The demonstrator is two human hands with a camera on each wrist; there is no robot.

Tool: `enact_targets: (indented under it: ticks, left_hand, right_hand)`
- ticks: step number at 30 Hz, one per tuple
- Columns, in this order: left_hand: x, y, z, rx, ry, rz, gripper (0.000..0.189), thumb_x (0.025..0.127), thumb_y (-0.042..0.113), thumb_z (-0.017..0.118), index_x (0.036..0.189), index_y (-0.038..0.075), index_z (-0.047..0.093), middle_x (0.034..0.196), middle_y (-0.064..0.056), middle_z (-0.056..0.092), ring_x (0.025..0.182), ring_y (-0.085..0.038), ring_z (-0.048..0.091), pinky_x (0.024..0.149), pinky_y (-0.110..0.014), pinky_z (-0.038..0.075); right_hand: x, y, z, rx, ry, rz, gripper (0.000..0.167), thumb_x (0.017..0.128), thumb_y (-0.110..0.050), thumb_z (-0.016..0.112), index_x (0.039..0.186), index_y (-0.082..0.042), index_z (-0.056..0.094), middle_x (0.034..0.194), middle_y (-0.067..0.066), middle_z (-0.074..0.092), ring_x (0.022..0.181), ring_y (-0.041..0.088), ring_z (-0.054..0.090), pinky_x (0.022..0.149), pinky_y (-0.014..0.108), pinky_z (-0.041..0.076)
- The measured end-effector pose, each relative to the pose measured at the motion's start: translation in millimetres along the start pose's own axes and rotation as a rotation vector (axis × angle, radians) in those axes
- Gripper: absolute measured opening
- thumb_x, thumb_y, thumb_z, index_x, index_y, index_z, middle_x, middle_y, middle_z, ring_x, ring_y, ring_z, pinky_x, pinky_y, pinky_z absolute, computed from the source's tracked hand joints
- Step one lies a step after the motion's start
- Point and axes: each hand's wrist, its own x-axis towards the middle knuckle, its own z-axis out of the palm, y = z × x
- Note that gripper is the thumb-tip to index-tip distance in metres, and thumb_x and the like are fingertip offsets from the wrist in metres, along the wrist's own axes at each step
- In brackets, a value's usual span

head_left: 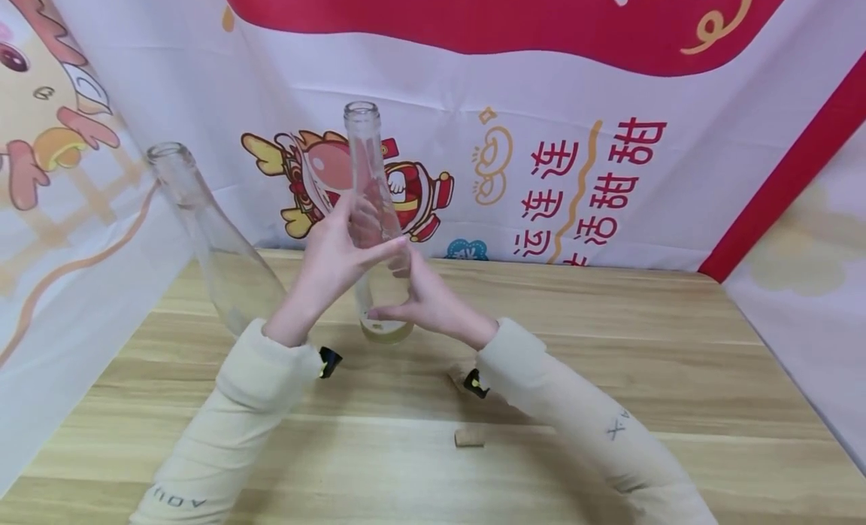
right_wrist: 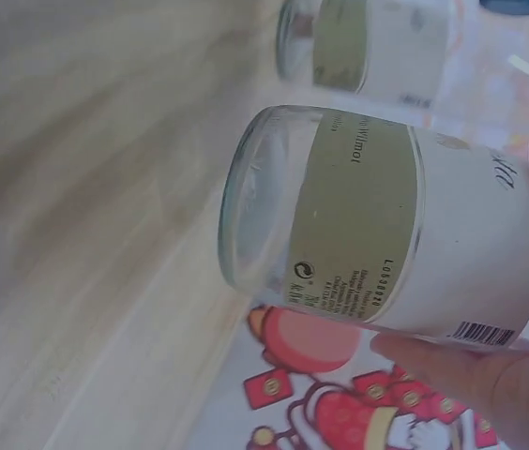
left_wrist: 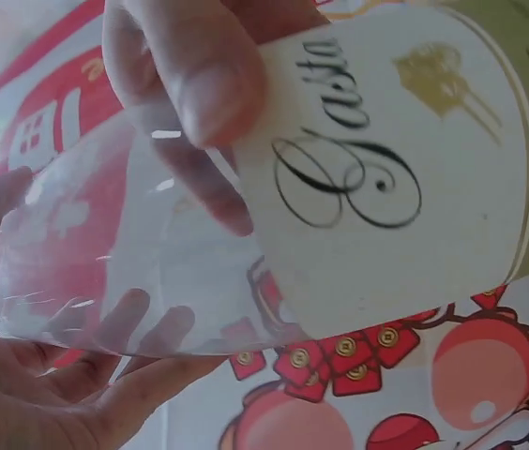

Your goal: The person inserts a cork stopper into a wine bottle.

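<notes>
Both hands hold a clear glass bottle (head_left: 365, 156), its open mouth uppermost and leaning slightly left in the head view. My left hand (head_left: 331, 247) grips around its shoulder, thumb stretched across the glass. Lower down, my right hand (head_left: 433, 295) grips the body, with thumb and fingers on opposite sides. A white paper label (left_wrist: 340, 253) with black script and an olive-green band (right_wrist: 349, 225) wraps the lower body, as the wrist views show. Whether the base touches the table cannot be told. A second clear bottle (head_left: 230, 262) stands left of my left hand, its lower part hidden by the sleeve.
A cork (head_left: 469, 438) lies on the wooden table (head_left: 379, 465) in front of the right forearm. Another small brown piece (head_left: 456, 377) is partly hidden by the black device (head_left: 476, 383) at the right wrist. A printed cloth (head_left: 433, 81) hangs behind the table.
</notes>
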Motion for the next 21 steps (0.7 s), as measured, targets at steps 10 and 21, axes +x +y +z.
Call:
enact_targets:
  ticks: [10,21]
  left_hand:
    - [-22.1,24.5,-5.8,0.008,-0.077,0.079,0.055,0.074,0.046,0.071,0.108,0.011,0.045,0.099,-0.006,0.06,0.087,-0.021,0.058,0.074,-0.037,0.046]
    - [-45.9,35.0,-5.9,-0.334,-0.292,0.159,0.04,0.081,0.018,0.069,0.113,0.01,0.047,0.105,-0.005,0.063,0.096,-0.015,0.06,0.086,-0.036,0.047]
  right_hand:
    - [-35.0,-29,-7,-0.047,0.01,-0.034,0.088,0.067,-0.02,0.082,0.132,-0.008,0.024,0.124,0.005,0.045,0.107,0.016,0.049,0.09,0.025,0.043]
    - [-73.7,-42,3,-0.017,-0.016,-0.116,0.095,0.066,-0.02,0.082,0.137,-0.012,0.019,0.115,0.006,0.045,0.102,0.016,0.049,0.085,0.029,0.046]
